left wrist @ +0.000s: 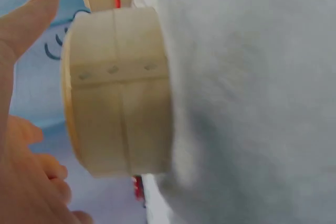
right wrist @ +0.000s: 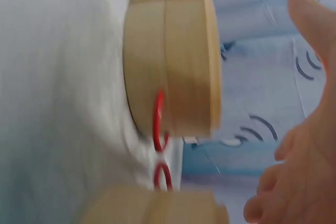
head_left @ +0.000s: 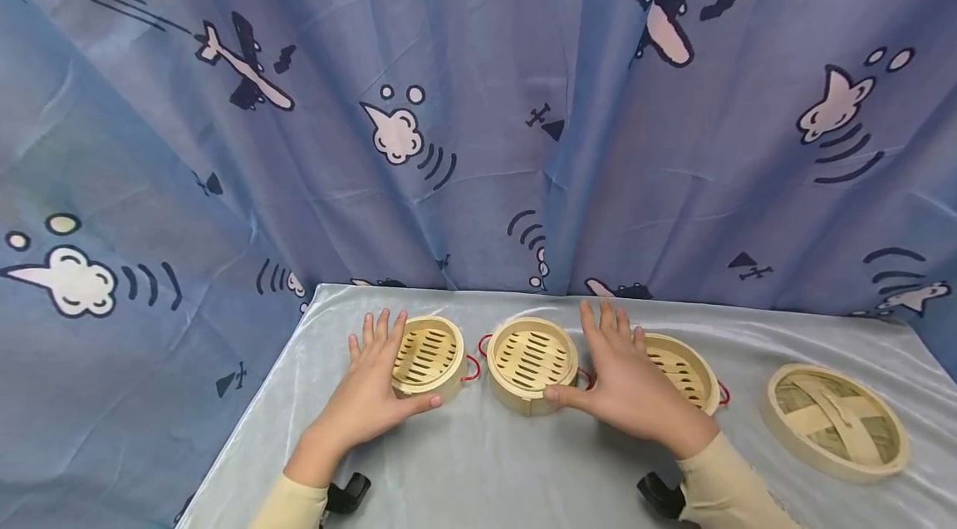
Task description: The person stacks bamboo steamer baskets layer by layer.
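Observation:
Three round bamboo steamer baskets with slatted bottoms and red loop handles stand in a row. My left hand [head_left: 374, 384], fingers spread, hovers at the left steamer basket [head_left: 428, 355] and partly covers its near left side. In the left wrist view that hand is apart from the basket's side wall [left wrist: 121, 93]. My right hand [head_left: 624, 379] is spread too, between the middle steamer basket [head_left: 532, 355] and the right steamer basket [head_left: 691, 367], hiding part of the latter. Its thumb overlaps the middle basket's rim in the head view. Neither hand holds anything.
A round woven bamboo lid [head_left: 837, 421] with a strap handle lies at the far right. Everything stands on a table with a pale grey cloth [head_left: 493, 471]. Behind it hangs a blue curtain [head_left: 478, 213] printed with planes and clouds.

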Available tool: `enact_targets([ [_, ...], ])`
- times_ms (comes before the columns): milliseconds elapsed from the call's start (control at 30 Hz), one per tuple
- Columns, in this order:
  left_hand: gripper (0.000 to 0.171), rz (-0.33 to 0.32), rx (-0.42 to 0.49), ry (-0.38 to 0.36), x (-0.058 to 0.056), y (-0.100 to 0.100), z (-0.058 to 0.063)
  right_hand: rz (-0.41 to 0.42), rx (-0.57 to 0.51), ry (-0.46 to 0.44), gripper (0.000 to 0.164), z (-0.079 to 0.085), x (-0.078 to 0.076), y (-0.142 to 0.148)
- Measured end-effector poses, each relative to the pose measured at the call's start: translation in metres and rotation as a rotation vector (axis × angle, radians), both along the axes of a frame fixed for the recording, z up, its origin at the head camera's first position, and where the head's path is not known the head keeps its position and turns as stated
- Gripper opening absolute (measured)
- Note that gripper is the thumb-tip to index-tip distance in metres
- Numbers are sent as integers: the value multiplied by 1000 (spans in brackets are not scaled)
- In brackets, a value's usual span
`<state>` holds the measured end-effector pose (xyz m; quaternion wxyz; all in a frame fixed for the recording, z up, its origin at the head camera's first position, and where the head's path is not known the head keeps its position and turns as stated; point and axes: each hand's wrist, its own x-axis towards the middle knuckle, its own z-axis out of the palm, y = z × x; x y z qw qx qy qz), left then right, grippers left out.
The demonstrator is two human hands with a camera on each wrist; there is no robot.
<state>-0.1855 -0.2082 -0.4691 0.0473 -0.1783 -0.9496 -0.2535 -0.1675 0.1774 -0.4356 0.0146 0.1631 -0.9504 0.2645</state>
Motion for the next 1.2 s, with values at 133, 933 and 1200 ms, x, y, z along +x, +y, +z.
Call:
enact_targets([
  [133,142,3,83,-41,-4,-7,-8,4,37,35,143,-5,-6,-17],
  [933,124,-36,527,-137,-15,-36,-35,-2,2,-57,141,-21,-21,-46],
  [1200,119,-35,545,-102,-17,-36,-39,-56,-52,-102,146,-22,-23,-43],
])
